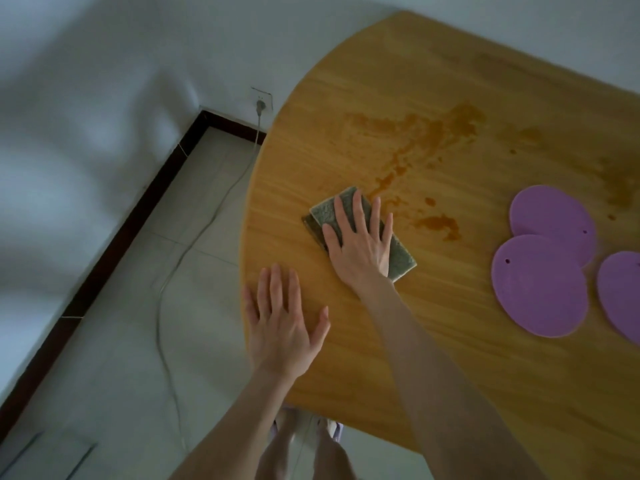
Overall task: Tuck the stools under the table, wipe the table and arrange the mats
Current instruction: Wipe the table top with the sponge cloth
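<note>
Table (398,81) brown-stained, beside white wall (104,64).

Wooden table (502,375): green cloth (401,252), three purple mats (540,289), brown spill (440,131).

Walls (104,81): pale and plain, meeting in a corner, mottled with soft shadow.
Skirting (114,237): a dark band along the foot of the walls.
Floor (121,358): light tiles.
Socket (262,98): low on the wall, plug in, grey cable (166,278) trailing across the floor.
Light: dim and bluish.
</note>
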`<state>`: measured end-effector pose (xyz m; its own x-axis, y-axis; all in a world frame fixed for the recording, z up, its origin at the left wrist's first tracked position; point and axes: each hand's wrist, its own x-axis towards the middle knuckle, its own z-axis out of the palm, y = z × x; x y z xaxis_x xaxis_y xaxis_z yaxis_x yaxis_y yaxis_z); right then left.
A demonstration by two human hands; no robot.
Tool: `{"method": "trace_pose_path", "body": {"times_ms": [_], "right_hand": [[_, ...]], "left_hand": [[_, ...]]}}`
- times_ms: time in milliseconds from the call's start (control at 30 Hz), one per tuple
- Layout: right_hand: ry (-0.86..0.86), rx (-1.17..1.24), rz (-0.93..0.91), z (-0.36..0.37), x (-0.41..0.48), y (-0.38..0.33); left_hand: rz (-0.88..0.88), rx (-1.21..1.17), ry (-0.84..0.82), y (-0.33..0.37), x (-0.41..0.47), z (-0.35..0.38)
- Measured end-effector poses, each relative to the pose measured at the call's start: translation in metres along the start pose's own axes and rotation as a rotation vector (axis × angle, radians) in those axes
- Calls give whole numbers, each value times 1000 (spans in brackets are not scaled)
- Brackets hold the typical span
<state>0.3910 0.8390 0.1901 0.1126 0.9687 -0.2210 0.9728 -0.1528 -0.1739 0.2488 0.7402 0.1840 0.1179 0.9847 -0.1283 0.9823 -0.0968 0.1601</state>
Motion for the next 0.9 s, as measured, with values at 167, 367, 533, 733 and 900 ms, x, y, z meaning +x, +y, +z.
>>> {"method": "trace_pose_path", "body": {"times_ms": [167,367,533,733,900], "right_hand": [[-12,-80,-162,8,-45,8],[-54,-34,-112,2,-28,-3],[-42,-83,-360,6,-45,-18],[-80,-120,-335,-2,-13,-6],[-80,-163,-539,6,-22,-30]], "left_hand": [[-26,-29,0,2,-7,-2],[-97,-94,26,19,-57,4],[-212,-145,30,44,-67,5],[-240,-121,55,50,-68,13],[-251,-101,100,51,-69,19]]}}
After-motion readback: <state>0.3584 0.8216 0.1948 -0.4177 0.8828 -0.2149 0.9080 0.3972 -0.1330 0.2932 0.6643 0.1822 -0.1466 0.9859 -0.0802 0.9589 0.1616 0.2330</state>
